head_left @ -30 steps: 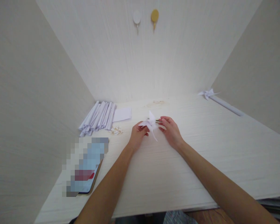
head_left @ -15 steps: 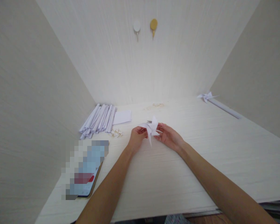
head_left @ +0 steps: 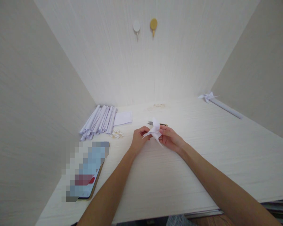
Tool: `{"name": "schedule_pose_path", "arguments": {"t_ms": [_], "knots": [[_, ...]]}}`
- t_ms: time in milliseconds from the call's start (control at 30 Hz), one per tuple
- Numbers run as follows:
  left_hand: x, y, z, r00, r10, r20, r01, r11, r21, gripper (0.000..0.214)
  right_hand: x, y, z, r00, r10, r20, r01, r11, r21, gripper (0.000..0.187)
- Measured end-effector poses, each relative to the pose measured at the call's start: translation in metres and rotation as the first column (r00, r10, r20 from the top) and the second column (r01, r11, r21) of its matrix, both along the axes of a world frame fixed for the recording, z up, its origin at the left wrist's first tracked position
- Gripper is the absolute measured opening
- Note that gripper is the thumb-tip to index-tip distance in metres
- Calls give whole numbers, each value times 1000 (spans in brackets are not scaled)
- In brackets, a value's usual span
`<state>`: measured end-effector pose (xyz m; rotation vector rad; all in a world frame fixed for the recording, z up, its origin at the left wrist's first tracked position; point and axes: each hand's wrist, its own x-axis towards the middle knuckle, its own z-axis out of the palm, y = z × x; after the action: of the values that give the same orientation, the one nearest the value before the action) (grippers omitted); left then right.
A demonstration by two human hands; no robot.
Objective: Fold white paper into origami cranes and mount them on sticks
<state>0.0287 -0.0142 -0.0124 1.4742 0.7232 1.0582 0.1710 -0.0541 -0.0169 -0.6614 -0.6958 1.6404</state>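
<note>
Both of my hands meet over the middle of the pale desk [head_left: 202,157] around a small white paper pinwheel [head_left: 155,131]. My left hand [head_left: 139,140] pinches its left side with closed fingers. My right hand [head_left: 171,138] grips it from the right, fingers curled behind the folded blades. Just behind the pinwheel lies a thin metal tool [head_left: 158,124], partly hidden by the paper.
A pile of rolled white paper sticks [head_left: 99,121] and a small sheet [head_left: 123,118] lie at the back left, with tiny pale pins [head_left: 116,134] beside them. A phone [head_left: 86,171] lies front left. A finished pinwheel on a stick [head_left: 218,102] rests at the right wall. Two hooks [head_left: 144,25] hang above.
The pinwheel has turned in my fingers and sunk a little toward me. My right hand has shifted from its top edge to behind its blades. The tool behind shows more.
</note>
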Motion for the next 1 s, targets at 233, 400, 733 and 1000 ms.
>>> {"name": "schedule_pose_path", "arguments": {"t_ms": [233,400,733,1000], "knots": [[2,1,0,997,57,-45,-57,998,2,6,-1,1,-2,996,-74,49,74,997,-6,20],[1,0,3,998,33,-54,-33,999,5,6,-2,0,2,996,-72,44,73,997,-19,21],[3,5,-2,995,101,-3,-100,985,-143,14,-1,1,-1,995,-99,1,99,995,-21,19],[4,5,-6,990,141,-23,-143,969,-202,16,3,4,-3,988,-146,-56,146,989,-7,21]]}}
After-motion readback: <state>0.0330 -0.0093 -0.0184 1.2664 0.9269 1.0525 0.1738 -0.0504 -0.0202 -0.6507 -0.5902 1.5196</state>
